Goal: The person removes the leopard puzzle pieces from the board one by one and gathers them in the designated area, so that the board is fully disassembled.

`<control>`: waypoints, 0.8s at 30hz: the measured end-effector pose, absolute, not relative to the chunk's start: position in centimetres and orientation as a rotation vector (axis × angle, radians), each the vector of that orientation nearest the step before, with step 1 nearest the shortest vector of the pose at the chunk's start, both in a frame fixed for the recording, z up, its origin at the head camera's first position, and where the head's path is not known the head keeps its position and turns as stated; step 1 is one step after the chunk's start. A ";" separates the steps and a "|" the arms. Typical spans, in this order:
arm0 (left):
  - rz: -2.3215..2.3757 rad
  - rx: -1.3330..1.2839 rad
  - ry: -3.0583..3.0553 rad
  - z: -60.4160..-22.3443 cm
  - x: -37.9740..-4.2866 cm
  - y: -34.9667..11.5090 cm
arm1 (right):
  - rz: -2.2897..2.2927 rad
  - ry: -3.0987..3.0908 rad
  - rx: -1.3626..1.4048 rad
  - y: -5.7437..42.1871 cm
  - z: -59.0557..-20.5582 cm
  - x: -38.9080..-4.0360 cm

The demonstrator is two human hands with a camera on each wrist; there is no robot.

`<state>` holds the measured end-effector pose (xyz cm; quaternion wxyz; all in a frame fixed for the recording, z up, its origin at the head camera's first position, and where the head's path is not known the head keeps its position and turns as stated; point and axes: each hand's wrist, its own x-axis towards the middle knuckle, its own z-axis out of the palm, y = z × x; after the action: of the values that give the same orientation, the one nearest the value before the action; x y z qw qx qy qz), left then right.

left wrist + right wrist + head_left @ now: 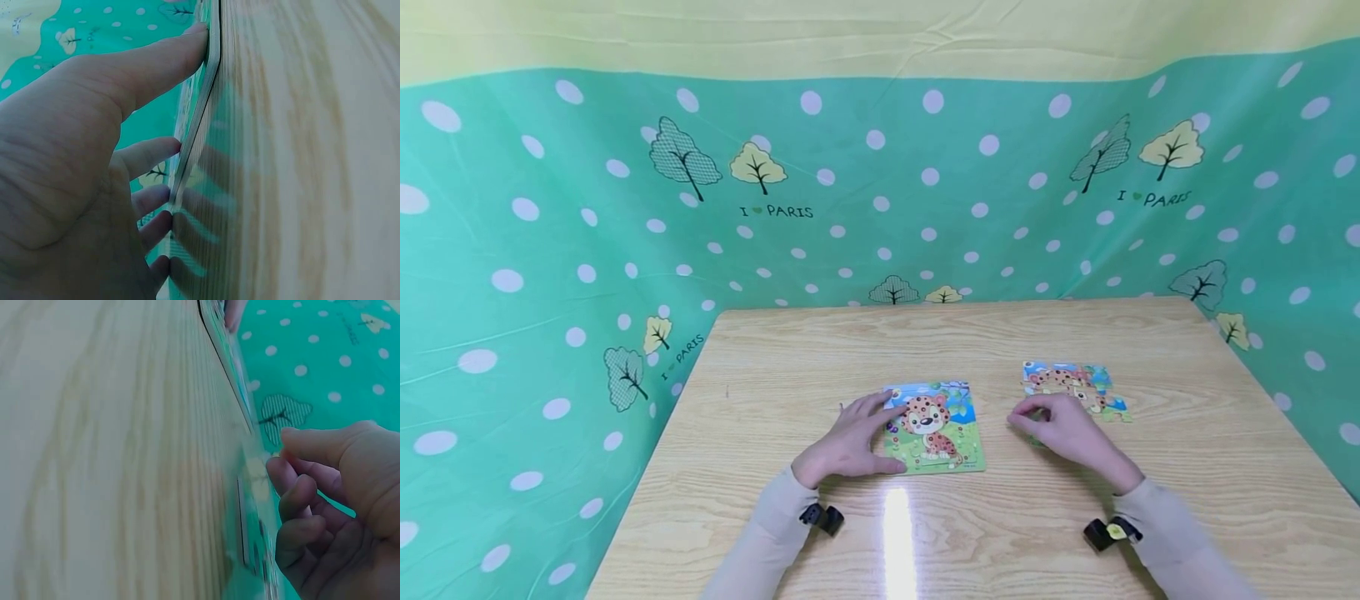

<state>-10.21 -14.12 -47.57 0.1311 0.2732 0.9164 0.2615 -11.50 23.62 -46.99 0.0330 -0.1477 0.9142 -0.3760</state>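
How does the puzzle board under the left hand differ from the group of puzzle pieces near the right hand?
The puzzle board is a full rectangle with a whole leopard picture; the group of pieces has a jagged, unfinished outline. The board lies at the table's centre, the pieces farther right and back. The left hand rests flat on the board; the right hand curls in front of the pieces. Both show similar leopard art.
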 end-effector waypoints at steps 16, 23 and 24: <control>0.745 0.800 2.673 -47.9 -10.4 -14.2 | -1.289 2.610 -0.640 17.5 -46.2 -11.1; 0.729 0.798 2.683 -47.9 -10.5 -14.2 | -1.286 2.535 -0.694 15.1 -46.2 -11.0; 0.728 0.796 2.683 -47.9 -10.5 -14.1 | -1.275 2.529 -0.702 14.8 -46.3 -11.0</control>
<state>-10.46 -14.14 -47.92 0.1246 0.2732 0.9206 0.2498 -11.05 14.81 -46.27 0.1117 -0.2392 0.8612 -0.4343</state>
